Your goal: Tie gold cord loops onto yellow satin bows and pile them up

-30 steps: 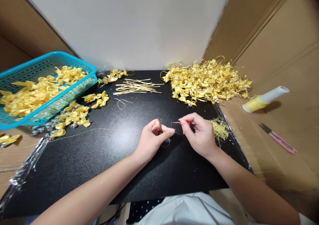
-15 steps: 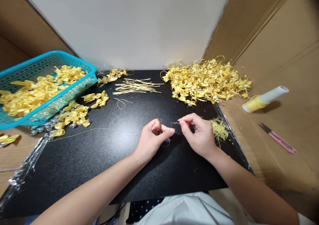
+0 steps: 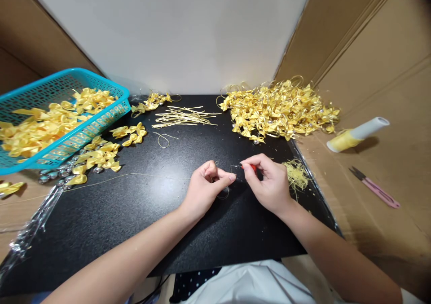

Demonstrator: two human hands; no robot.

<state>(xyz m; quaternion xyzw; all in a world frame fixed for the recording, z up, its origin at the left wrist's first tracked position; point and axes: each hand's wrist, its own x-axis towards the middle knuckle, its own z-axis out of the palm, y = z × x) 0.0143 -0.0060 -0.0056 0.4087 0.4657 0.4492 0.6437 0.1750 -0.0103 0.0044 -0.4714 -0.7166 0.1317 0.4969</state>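
My left hand (image 3: 204, 188) is closed in a pinch on a thin thread (image 3: 131, 174). From there the thread runs left across the black tabletop (image 3: 141, 223), and a small loop of it hangs under my fingers. In my right hand (image 3: 269, 185) is a small red-handled tool (image 3: 249, 166) with a thin metal tip, gripped between thumb and fingers. Its tip points left, close to my left fingertips, and a fine strand seems to run between them. Most of the handle is hidden by my fingers; the exact kind of tip is too small to tell.
A turquoise basket (image 3: 72, 135) of yellow bows stands at left. Beside it lie loose bows (image 3: 107, 153) and silver bells (image 3: 54, 174). Farther back are cut gold cords (image 3: 183, 116) and a heap of corded bows (image 3: 283, 108). Thread scraps (image 3: 296, 174), pink snips (image 3: 375, 188) and a tube (image 3: 360, 133) sit right.
Hardly anything differs: both hands keep the same hold and place. The whole view has shifted very slightly.
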